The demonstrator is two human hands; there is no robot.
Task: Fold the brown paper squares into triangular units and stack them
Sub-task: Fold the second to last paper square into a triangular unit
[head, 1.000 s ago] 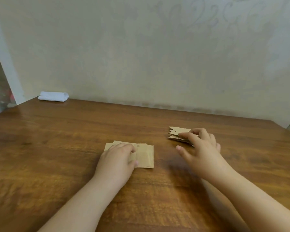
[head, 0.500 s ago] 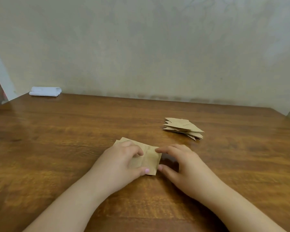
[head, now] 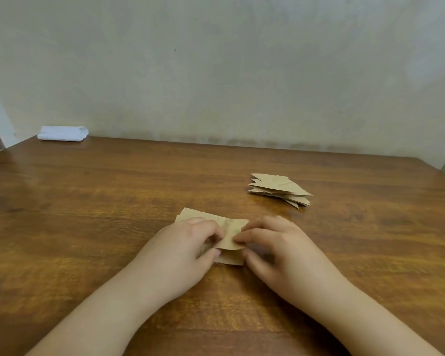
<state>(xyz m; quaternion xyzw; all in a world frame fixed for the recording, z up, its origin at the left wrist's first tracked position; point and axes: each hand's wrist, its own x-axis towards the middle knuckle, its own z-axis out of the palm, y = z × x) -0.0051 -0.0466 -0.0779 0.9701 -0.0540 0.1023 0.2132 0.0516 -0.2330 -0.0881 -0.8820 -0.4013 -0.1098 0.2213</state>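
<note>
Left hand [head: 183, 249] and right hand [head: 280, 250], fingers curled, together pinch the top sheet of the squares [head: 230, 240] at mid-counter [head: 113, 206]; the sheet lifts, its fold barely begun. Done: a stack [head: 280, 187] of several triangles, far right. Left: an uncountable pile of squares. Bare wood surrounds both piles, edges well apart. Cloth [head: 63, 133], far-left corner.

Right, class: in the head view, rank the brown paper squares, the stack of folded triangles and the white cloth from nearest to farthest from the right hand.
1. Brown paper squares: pinched by the right hand, centre of the table.
2. Stack of folded triangles: just beyond the hand, slightly right.
3. White cloth: far left corner, by the wall.
</note>
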